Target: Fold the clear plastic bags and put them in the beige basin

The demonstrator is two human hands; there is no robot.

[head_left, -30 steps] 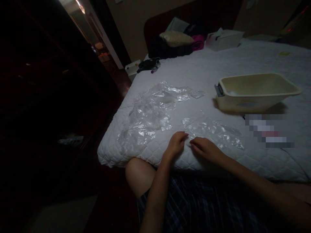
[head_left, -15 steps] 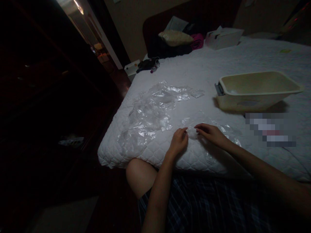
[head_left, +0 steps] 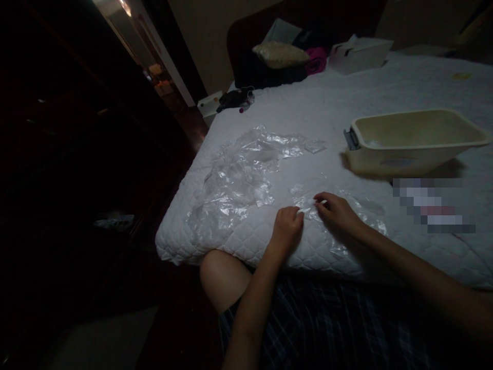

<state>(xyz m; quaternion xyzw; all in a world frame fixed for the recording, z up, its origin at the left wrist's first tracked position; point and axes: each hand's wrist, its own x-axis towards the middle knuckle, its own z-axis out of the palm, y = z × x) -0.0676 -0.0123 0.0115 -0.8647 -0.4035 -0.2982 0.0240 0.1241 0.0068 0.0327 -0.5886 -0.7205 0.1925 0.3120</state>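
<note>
A clear, crinkled plastic bag point(head_left: 364, 208) lies on the white quilted bed, partly under my hands. My left hand point(head_left: 287, 228) is closed at the bag's near left side, fingertips pressed together on the film. Just to the right, my right hand point(head_left: 338, 215) pinches the same bag between thumb and fingers. A narrow gap separates the two sets of fingertips. Left of them spreads a heap of similar clear plastic bags point(head_left: 239, 180), lying flat and overlapping. The dim light hides the exact edge that each hand grips.
A cream plastic bin point(head_left: 408, 159) with a grey latch stands on the bed point(head_left: 308, 113) at right, a blurred-out item point(head_left: 435, 205) before it. Farther back are a white box point(head_left: 360, 56), a beige cushion-like bundle point(head_left: 281, 55) and a magenta roll point(head_left: 316, 60). My knee point(head_left: 223, 277) touches the bed's edge.
My hands have shifted slightly, the left a little nearer to me and the right a little to the right. The view has also moved slightly.
</note>
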